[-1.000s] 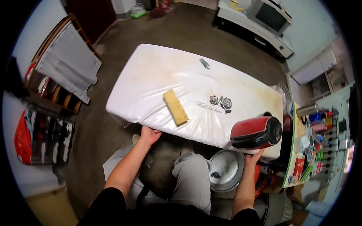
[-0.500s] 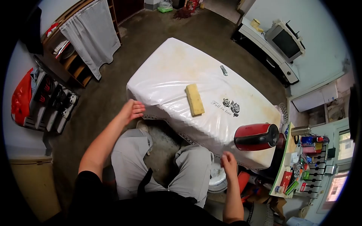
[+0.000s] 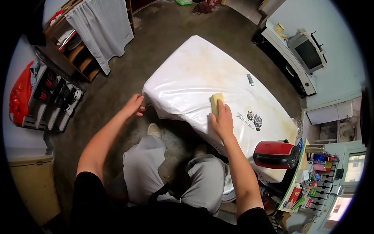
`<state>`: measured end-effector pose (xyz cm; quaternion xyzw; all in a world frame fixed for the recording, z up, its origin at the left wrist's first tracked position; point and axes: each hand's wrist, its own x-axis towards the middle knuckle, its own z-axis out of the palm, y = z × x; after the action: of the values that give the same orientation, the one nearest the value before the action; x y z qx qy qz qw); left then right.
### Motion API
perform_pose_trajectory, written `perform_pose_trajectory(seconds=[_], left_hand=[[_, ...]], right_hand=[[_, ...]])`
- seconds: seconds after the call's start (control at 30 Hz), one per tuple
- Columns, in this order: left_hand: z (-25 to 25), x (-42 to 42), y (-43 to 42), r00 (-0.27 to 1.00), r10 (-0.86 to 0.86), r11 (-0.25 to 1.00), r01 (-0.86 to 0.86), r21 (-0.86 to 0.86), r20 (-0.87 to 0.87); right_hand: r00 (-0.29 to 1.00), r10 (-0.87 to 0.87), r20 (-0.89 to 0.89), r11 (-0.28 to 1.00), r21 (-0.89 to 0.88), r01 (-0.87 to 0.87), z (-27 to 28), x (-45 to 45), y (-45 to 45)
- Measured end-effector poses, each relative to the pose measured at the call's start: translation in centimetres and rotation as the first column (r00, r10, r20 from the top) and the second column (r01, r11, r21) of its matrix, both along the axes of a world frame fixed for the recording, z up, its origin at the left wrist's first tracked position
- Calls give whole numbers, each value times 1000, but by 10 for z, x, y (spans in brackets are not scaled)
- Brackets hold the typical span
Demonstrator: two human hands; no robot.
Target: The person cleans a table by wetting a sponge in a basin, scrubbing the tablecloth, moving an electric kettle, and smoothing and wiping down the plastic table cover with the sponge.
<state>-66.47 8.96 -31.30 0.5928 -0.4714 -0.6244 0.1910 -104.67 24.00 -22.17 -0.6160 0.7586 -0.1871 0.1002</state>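
A white plastic cloth covers the table [image 3: 187, 66], with folds along its near edge. My right hand [image 3: 223, 121] lies over the near part of a yellow sponge block [image 3: 215, 101], its fingers wrapped on it. At the table's left corner is my left hand [image 3: 134, 105], its fingers apart and curved beside the cloth edge, holding nothing visible. A red and black kettle [image 3: 272, 154] stands near the table's right end. A small grey-green object [image 3: 250, 79] rests toward the far edge.
A metal basin [image 3: 228, 189] is partly hidden below the table's near side. On the right stands a side table [image 3: 290, 195] crowded with small items. A shoe rack [image 3: 54, 101] and a curtained shelf [image 3: 99, 33] are at the left, a television [image 3: 307, 52] at the far right.
My right hand has moved up from the table's near edge onto the sponge. My left hand stays by the left corner. The view has turned, so the table appears more slanted.
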Motion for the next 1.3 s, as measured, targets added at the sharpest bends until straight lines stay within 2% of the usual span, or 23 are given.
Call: perform_pose_trajectory(seconds=[0.1, 0.27, 0.43, 0.5, 0.53, 0.6, 0.7, 0.73, 0.8, 0.83, 0.87, 0.9, 1.0, 1.03, 1.1, 1.13, 1.2, 1.23, 1.27, 1.3], left_hand=[[-14, 3, -21, 996, -53, 998, 55, -34, 66], [-21, 0, -34, 963, -269, 963, 269, -2, 27], [-18, -2, -39, 928, -368, 930, 369, -1, 66], [-17, 0, -47, 919, -384, 923, 383, 31, 92], [-20, 1, -51, 912, -397, 918, 393, 49, 105], [-25, 6, -55, 901, -404, 913, 409, 4, 160], [-9, 8, -54, 829, -458, 853, 512, -105, 321], [4, 12, -53, 793, -471, 819, 556, -142, 385], [29, 20, -53, 729, -477, 767, 618, -172, 491], [40, 24, -54, 695, -485, 740, 650, -174, 531], [45, 27, -56, 661, -489, 712, 679, -176, 569], [45, 28, -58, 632, -484, 672, 711, -206, 605], [37, 22, -59, 609, -467, 651, 728, -218, 640], [29, 21, -57, 668, -459, 699, 678, -226, 585], [13, 19, -55, 774, -427, 782, 576, -238, 468], [10, 19, -52, 789, -422, 796, 558, -235, 446], [5, 19, -46, 814, -414, 820, 528, -222, 407], [4, 18, -45, 822, -402, 832, 512, -213, 404], [2, 17, -42, 828, -390, 844, 497, -203, 403], [2, 16, -42, 834, -376, 856, 479, -193, 403]], right_hand=[[998, -22, -63, 1000, 16, 23, -5, 4, 2], [995, -11, -96, 999, -37, 8, -8, 3, 2], [987, -23, -158, 995, -100, 7, -17, 5, -1], [986, -32, -163, 998, -54, 23, -14, 3, 2], [988, -40, -146, 998, -51, 33, -13, 3, 3], [1000, 21, -1, 1000, -3, -21, -7, -8, 4], [991, 82, 110, 984, -167, -63, -13, -60, 8], [996, -24, 86, 985, -171, 39, -7, -83, 13], [953, -290, -86, 935, -237, 263, -7, -146, 17], [912, -402, -84, 900, -218, 377, 4, -170, 20], [844, -514, -154, 857, -141, 496, 14, -187, 27], [690, -702, -174, 709, -85, 700, 14, -195, 31], [433, -881, -190, 414, 135, 900, -26, -219, 30], [353, -920, -172, 333, 134, 933, -17, -188, 17], [497, -831, -250, 494, 82, 866, -21, -162, -3], [629, -713, -309, 659, 13, 752, -31, -152, -15], [695, -692, -194, 722, -193, 665, -55, -111, -62], [785, -607, -122, 786, -238, 571, -69, -85, -88], [850, -526, -23, 834, -206, 511, -64, -44, -112], [898, -422, -125, 889, -253, 382, -71, -3, -132]])
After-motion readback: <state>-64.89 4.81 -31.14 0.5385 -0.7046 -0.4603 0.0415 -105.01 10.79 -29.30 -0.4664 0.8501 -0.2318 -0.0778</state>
